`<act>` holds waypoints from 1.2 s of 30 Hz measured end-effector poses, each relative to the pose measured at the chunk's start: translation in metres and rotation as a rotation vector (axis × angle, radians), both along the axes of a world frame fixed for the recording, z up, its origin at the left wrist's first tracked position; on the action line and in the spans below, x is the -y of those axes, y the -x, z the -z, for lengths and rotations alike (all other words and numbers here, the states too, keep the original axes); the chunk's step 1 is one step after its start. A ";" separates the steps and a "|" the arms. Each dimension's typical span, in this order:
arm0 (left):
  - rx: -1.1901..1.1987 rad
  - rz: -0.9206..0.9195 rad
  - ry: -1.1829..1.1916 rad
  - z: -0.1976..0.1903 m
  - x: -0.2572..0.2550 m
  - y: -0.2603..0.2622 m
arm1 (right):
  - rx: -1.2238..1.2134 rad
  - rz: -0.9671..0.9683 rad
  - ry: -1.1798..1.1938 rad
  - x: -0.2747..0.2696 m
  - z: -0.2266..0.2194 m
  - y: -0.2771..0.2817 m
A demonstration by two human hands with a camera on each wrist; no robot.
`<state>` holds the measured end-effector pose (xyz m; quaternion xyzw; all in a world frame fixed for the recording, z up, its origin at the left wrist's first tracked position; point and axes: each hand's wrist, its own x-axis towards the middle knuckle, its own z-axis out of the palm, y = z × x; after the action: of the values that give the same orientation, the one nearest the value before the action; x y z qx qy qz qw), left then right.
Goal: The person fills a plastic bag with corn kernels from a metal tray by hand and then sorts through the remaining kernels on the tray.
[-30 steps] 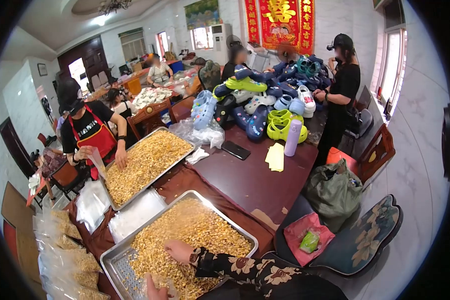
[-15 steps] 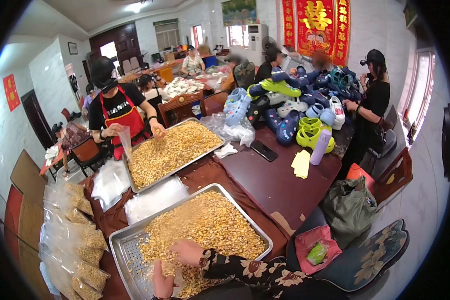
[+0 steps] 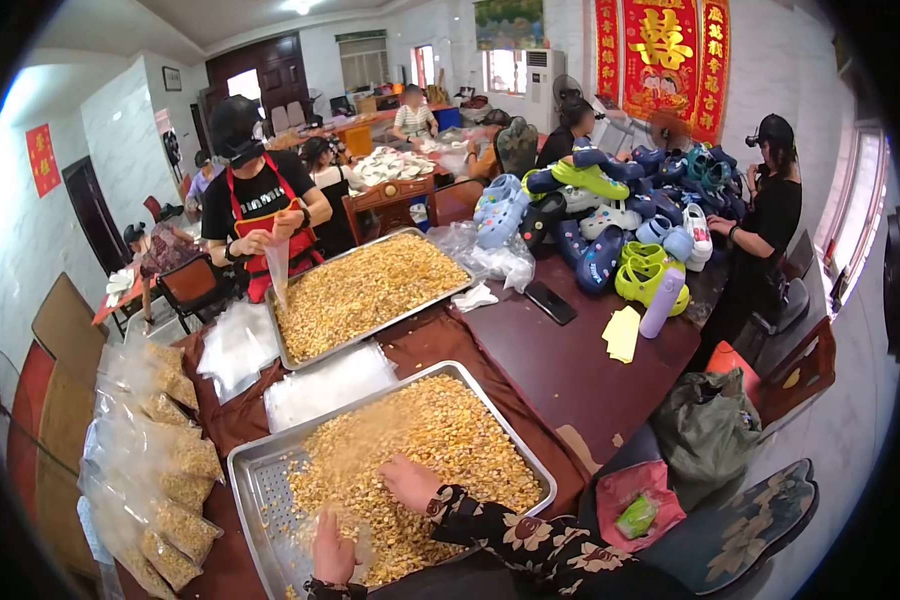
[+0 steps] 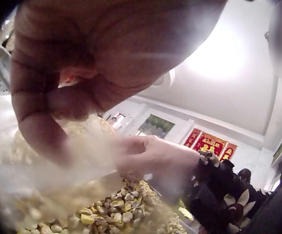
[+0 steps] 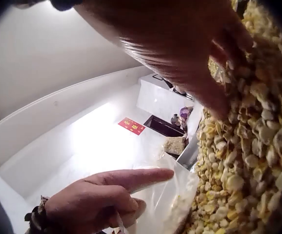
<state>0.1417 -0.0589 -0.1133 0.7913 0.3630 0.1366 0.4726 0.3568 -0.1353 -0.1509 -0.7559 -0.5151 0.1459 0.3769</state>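
Head: right hand (image 3: 410, 482), fingers loosely extended, touched kernels (image 3: 460, 425) in near tray (image 3: 255, 490); left hand (image 3: 333, 550) lay left of it. Hands had drawn apart; judged, right worked kernels alone.

Right wrist: left hand gripped clear bag (image 5: 163, 195), forefinger straight.

Left wrist: bag blurred; contents' level could not be told.
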 end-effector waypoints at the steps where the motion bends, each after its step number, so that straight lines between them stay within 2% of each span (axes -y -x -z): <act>1: 0.003 0.004 -0.030 0.004 -0.001 0.001 | 0.033 0.016 0.091 -0.005 0.004 -0.004; 2: 0.006 0.010 -0.060 0.006 -0.002 0.002 | 0.034 0.013 0.089 -0.006 0.008 -0.008; 4: -0.018 0.005 -0.072 0.003 -0.002 0.002 | -0.022 0.032 -0.112 -0.005 0.004 -0.014; 6: -0.041 0.001 -0.080 -0.010 0.002 -0.002 | -0.055 0.076 -0.105 -0.005 -0.009 -0.015; 8: -0.055 -0.040 0.096 -0.034 0.009 -0.008 | -0.200 0.017 -0.068 -0.002 -0.029 -0.011; 9: -0.056 -0.046 0.099 -0.020 0.006 -0.005 | -0.201 0.012 -0.065 -0.002 -0.033 -0.005; 11: 0.043 0.023 -0.180 0.019 -0.005 0.002 | -0.373 -0.118 -0.016 -0.007 -0.037 0.009; 12: 0.041 0.013 -0.181 0.010 -0.002 0.001 | -0.374 -0.128 -0.015 -0.010 -0.036 0.018; 14: 0.030 -0.067 0.116 -0.017 0.005 -0.005 | -0.351 -0.272 0.030 -0.015 -0.027 0.040; 17: 0.036 -0.075 0.091 -0.019 0.005 -0.003 | -0.271 -0.393 0.082 -0.024 -0.006 0.062; 22: 0.063 -0.071 0.106 -0.013 0.003 -0.001 | -0.308 -0.288 0.124 -0.022 -0.027 0.049; 24: 0.081 -0.073 0.098 -0.010 0.004 -0.001 | -0.062 -0.136 0.087 -0.021 -0.029 0.035; 25: 0.060 -0.075 0.106 -0.012 0.005 -0.002 | -0.060 -0.136 0.090 -0.018 -0.041 0.028; 27: 0.042 -0.077 0.113 -0.011 0.005 -0.003 | 0.382 -0.061 0.143 -0.010 -0.063 0.015; 32: 0.076 -0.071 0.103 0.000 0.000 -0.002 | 0.475 -0.031 0.116 -0.003 -0.044 0.009; 35: 0.036 -0.073 0.130 -0.012 0.003 -0.003 | 0.400 -0.080 0.165 -0.001 -0.041 0.009; 36: 0.035 -0.075 0.133 -0.016 0.004 -0.004 | 0.280 -0.063 0.163 -0.005 -0.027 0.007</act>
<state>0.1452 -0.0628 -0.0974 0.7417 0.3921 0.1437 0.5249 0.3500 -0.1307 -0.1240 -0.7803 -0.5726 0.0924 0.2342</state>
